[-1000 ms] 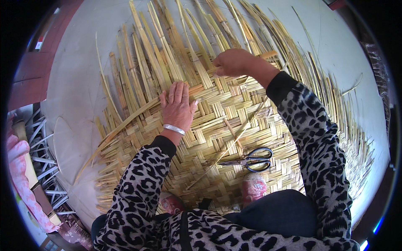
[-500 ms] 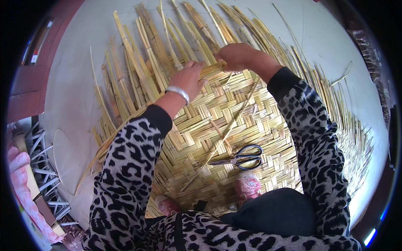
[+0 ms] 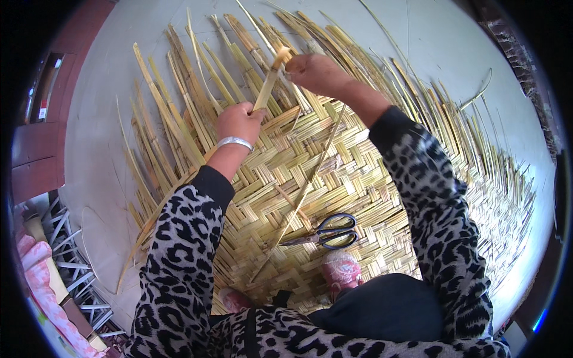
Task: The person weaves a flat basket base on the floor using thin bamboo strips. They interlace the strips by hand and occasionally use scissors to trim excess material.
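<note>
A partly woven mat (image 3: 358, 173) of split reed or cane lies on the floor beneath me, its loose strips fanning out beyond the woven edge. My left hand (image 3: 237, 126), with a silver bracelet at the wrist, is closed round the lower part of a flat reed strip (image 3: 268, 83) that is lifted at the far edge. At that strip's upper end is my right hand (image 3: 319, 74), fingers curled in against it; the tip there is blurred. Black-handled scissors (image 3: 322, 234) rest on the weave nearer to me. Close by, a thin loose strip (image 3: 303, 200) lies slantwise across the mat.
My shoes (image 3: 340, 268) are on the mat. Long strip ends (image 3: 477, 137) spread over the pale floor (image 3: 89, 137) at the right and far side. A metal-legged rack (image 3: 74, 262) with pink cloth stands at the left, below a dark red wooden furnishing (image 3: 39, 146).
Both hands have shifted left. The flat strip now stands up between them, where before they pressed low at the weave's edge. The view has shifted slightly, and the scissors lie as before.
</note>
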The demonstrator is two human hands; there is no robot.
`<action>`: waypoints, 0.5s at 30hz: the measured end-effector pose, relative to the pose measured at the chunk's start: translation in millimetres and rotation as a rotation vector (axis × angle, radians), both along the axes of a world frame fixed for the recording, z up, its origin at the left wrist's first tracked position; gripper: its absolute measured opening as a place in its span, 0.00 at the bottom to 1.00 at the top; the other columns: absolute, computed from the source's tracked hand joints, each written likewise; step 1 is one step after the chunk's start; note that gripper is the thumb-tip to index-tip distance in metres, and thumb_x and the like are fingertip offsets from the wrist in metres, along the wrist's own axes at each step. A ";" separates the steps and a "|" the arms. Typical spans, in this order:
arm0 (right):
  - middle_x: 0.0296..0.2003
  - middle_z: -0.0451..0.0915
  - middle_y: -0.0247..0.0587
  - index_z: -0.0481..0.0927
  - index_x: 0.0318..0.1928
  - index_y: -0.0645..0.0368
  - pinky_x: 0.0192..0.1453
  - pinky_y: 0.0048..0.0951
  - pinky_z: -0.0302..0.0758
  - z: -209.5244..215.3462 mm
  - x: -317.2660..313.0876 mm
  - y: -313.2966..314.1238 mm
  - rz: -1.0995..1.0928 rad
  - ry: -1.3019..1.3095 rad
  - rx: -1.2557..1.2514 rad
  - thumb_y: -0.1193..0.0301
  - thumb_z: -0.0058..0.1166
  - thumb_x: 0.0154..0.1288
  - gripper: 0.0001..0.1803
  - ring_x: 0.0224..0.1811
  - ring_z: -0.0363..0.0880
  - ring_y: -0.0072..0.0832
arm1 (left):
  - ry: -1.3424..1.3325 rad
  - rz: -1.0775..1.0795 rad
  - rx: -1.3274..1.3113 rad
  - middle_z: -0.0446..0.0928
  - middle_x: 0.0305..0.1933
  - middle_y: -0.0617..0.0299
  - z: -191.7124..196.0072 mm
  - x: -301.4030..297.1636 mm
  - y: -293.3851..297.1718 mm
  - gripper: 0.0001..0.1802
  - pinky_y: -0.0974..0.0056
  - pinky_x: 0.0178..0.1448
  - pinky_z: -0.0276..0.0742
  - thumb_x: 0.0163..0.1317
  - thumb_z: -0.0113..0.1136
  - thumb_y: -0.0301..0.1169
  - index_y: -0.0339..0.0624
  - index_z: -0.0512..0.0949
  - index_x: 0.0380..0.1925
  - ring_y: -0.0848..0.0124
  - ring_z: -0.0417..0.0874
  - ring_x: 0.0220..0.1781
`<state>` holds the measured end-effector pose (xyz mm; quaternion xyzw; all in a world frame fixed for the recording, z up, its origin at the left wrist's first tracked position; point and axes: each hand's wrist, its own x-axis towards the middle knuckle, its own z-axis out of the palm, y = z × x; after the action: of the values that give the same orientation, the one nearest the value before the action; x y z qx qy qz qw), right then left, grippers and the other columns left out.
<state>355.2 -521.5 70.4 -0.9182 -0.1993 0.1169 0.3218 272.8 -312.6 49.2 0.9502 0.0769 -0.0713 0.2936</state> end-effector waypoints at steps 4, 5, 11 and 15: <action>0.39 0.84 0.49 0.80 0.48 0.57 0.51 0.39 0.76 -34.8 22.7 22.3 0.034 0.063 -0.173 0.56 0.62 0.57 0.23 0.44 0.82 0.40 | -0.069 0.148 -0.119 0.77 0.18 0.60 -4.5 -4.8 1.7 0.15 0.66 0.23 0.73 0.58 0.68 0.37 0.33 0.81 0.26 0.73 0.78 0.17; 0.39 0.83 0.51 0.80 0.48 0.59 0.52 0.40 0.76 -41.2 25.2 27.6 0.048 0.013 -0.234 0.55 0.63 0.55 0.25 0.45 0.82 0.40 | -0.053 0.192 -0.193 0.76 0.18 0.61 -4.6 -6.6 2.0 0.15 0.67 0.22 0.72 0.58 0.68 0.37 0.33 0.81 0.26 0.73 0.77 0.17; 0.33 0.84 0.48 0.83 0.39 0.67 0.44 0.41 0.78 -53.9 34.3 48.5 0.028 0.154 -0.175 0.48 0.67 0.49 0.31 0.37 0.83 0.43 | 0.011 0.403 -0.421 0.77 0.17 0.58 -2.4 -9.2 2.4 0.16 0.64 0.25 0.75 0.57 0.65 0.37 0.32 0.81 0.24 0.70 0.79 0.16; 0.32 0.83 0.41 0.83 0.39 0.63 0.39 0.35 0.74 -53.8 26.1 37.0 -0.183 0.275 0.204 0.54 0.72 0.49 0.26 0.33 0.79 0.31 | 0.017 0.383 -0.382 0.77 0.17 0.57 -7.7 -4.3 1.8 0.17 0.62 0.28 0.75 0.57 0.65 0.39 0.33 0.80 0.25 0.68 0.80 0.18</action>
<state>381.3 -484.5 16.6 -0.8704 -0.0803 0.1906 0.4468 268.5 -310.8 41.6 0.8451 0.2431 -0.0354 0.4749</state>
